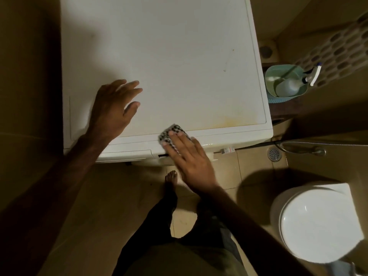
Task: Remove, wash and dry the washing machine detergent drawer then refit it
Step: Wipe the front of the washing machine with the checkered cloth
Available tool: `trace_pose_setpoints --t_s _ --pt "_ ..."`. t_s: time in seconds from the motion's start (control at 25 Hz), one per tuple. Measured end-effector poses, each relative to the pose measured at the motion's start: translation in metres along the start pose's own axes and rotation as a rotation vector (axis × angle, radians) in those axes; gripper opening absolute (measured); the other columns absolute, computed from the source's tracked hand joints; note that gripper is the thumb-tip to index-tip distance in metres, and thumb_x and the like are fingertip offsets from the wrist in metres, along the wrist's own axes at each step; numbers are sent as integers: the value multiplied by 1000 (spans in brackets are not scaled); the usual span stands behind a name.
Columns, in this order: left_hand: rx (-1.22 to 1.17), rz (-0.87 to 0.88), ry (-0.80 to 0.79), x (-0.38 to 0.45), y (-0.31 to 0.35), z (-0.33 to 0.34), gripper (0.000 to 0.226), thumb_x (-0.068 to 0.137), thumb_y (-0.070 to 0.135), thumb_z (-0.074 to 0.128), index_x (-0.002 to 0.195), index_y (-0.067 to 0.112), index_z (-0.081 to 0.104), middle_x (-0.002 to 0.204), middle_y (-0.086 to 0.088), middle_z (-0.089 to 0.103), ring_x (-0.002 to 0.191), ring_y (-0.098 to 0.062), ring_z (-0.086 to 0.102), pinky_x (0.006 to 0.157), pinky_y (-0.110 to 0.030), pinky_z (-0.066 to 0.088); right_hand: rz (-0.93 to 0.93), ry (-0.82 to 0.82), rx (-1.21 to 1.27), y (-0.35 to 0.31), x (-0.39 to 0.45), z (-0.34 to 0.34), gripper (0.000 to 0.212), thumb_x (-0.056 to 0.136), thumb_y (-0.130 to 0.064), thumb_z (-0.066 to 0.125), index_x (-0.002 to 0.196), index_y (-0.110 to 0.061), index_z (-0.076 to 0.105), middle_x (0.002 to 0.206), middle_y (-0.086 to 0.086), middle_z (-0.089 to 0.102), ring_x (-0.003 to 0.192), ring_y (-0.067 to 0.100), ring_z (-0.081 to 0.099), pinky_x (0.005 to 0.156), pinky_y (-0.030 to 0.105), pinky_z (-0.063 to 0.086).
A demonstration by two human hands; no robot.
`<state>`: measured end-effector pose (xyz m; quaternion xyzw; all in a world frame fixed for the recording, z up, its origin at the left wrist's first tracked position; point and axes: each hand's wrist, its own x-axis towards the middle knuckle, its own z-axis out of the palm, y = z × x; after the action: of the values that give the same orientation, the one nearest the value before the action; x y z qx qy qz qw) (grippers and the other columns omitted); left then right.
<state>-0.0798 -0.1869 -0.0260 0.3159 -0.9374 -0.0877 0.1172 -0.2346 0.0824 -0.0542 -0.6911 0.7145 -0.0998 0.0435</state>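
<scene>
Our right hand point(187, 154) presses a checked cloth point(171, 134) with flat fingers on the washing machine point(179, 56) front edge, while our left hand point(114, 106), released, rests nearer the detergent drawer point(127, 154), seated front-left

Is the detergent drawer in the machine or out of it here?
In. The detergent drawer front sits flush with the washing machine front panel, at its left end, with no open slot showing.
</scene>
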Motion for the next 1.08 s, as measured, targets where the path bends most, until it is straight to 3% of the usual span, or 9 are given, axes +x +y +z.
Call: trace_pose_setpoints --t_s 0.16,0.24,0.32,0.48,0.56,0.72,0.84,0.96,1.08 --pt "-11 -63 43 -17 -18 -8 35 104 30 61 136 16 65 150 0 59 140 -32 50 111 -47 36 366 133 8 72 -31 -19 64 99 -7 56 160 -15 38 170 13 26 159 32 20 124 59 25" --pt "-26 -97 70 -28 -24 -9 34 104 31 61 134 16 67 149 1 61 139 -31 51 110 -45 37 482 201 32 63 -6 -19 56 102 -14 50 158 -14 42 169 13 30 158 33 23 125 58 25" --pt "-43 -125 90 -36 -23 -10 33 105 30 60 134 15 67 148 0 62 138 -30 52 109 -44 38 400 218 33 19 30 -9 58 101 -14 51 158 -14 42 169 13 31 157 34 25 126 56 22" --pt "-54 -154 126 -42 -22 -14 31 106 26 58 133 13 68 146 -1 63 137 -31 54 109 -49 43 -27 66 29 -21 29 6 69 98 -5 57 162 -15 34 171 12 24 159 33 20 127 54 20" --pt "-54 -166 151 -47 -30 -19 31 107 23 57 132 11 68 146 -3 63 137 -32 55 107 -52 45 29 48 27 8 13 -5 74 98 -4 59 164 -17 28 171 11 22 159 31 18 128 55 19" --pt "-102 -312 99 -68 -46 -26 38 105 28 56 139 13 65 155 -3 55 147 -32 44 116 -53 35 390 158 196 14 28 -20 57 107 -17 47 160 -4 31 164 15 39 153 31 34 122 54 33" --pt "-159 -428 86 -86 -54 -28 43 105 31 56 144 13 61 160 -2 49 151 -28 37 120 -54 32 161 81 175 -54 73 -6 51 111 -15 41 161 -11 32 167 11 34 157 28 27 125 50 29" --pt "-240 -547 103 -95 -60 -35 43 107 27 56 147 12 58 161 -4 46 148 -25 39 121 -40 34 -176 28 88 -82 82 11 50 112 -15 29 162 -12 33 169 11 31 157 30 27 124 52 30" --pt "-238 -641 136 -102 -65 -46 42 105 26 58 144 11 59 151 -7 54 133 -26 52 114 -34 42 -228 89 120 -57 71 6 51 106 -12 54 156 -12 45 164 8 42 152 26 38 121 48 36"
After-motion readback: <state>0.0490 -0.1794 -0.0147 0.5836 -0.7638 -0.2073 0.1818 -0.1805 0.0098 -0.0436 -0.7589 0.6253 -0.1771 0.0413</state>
